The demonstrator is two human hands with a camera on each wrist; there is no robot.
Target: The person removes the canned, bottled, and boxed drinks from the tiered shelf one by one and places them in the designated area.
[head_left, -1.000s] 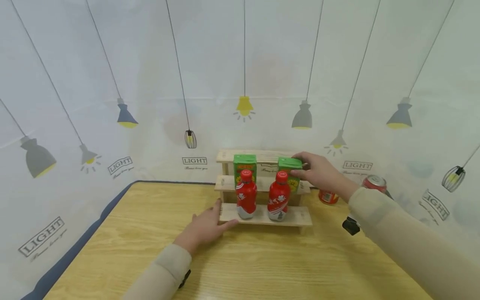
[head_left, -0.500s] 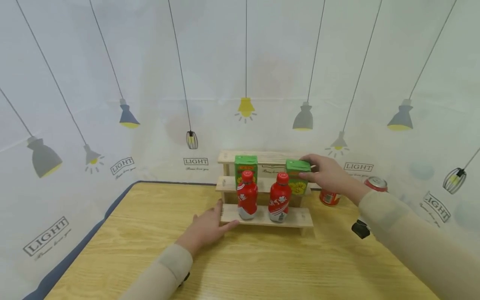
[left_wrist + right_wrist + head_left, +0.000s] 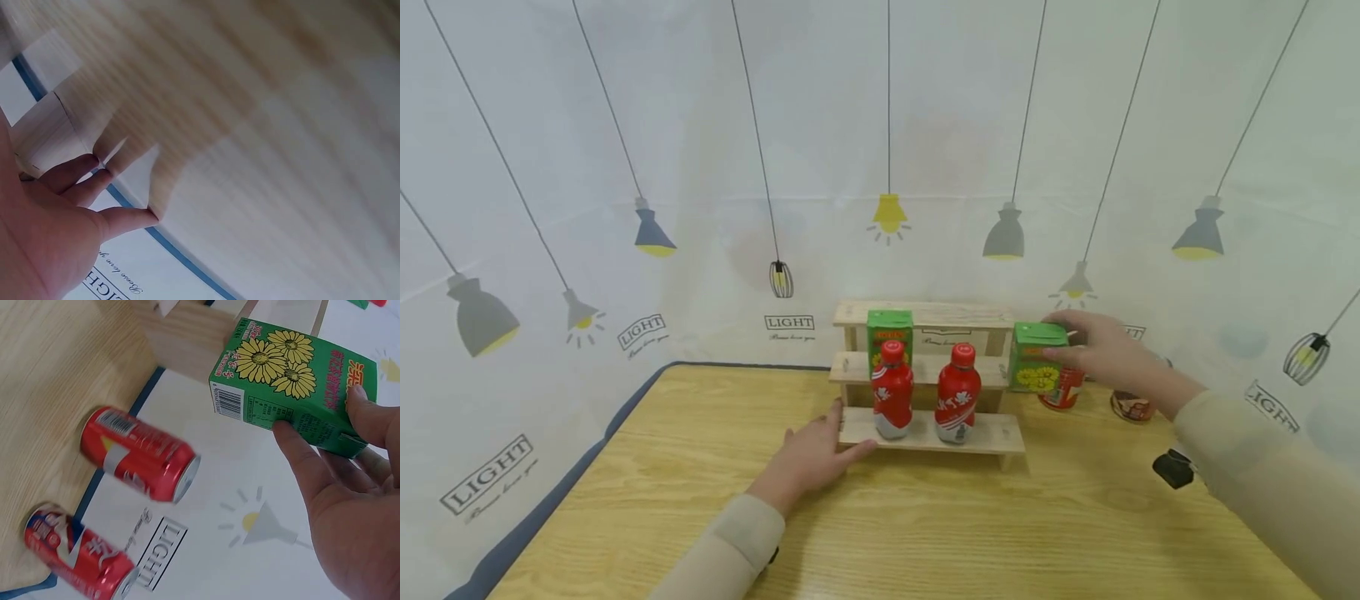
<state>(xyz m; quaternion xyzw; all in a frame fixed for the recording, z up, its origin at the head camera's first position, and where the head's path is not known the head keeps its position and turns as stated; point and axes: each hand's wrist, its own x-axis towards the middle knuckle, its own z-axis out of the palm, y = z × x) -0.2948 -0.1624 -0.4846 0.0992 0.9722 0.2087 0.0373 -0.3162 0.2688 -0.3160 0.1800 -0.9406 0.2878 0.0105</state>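
Observation:
My right hand (image 3: 1105, 354) pinches a green juice carton (image 3: 294, 381) with yellow flowers, thumb on one side and fingers on the other. The carton is off the right end of a three-step wooden stand (image 3: 856, 429), in front of a red can. At the stand's lower left end, my left hand (image 3: 805, 458) rests with its fingers extended and the thumb along the front edge. Another green carton (image 3: 891, 322) stands on the middle step at left. Two red bottles, a left one (image 3: 892, 404) and a right one (image 3: 958, 404), stand upright on the lowest step.
Two red drink cans stand right of the stand: a nearer can (image 3: 134, 453) and a farther can (image 3: 78, 550). Behind the wooden table (image 3: 925, 533) hangs a white backdrop (image 3: 820, 150) printed with lamps. A dark blue edge (image 3: 572, 467) runs along the table's left side.
My right hand has carried the green carton rightward off the middle step and past the stand's end. The left hand stays at the stand. More of the far can is uncovered low down.

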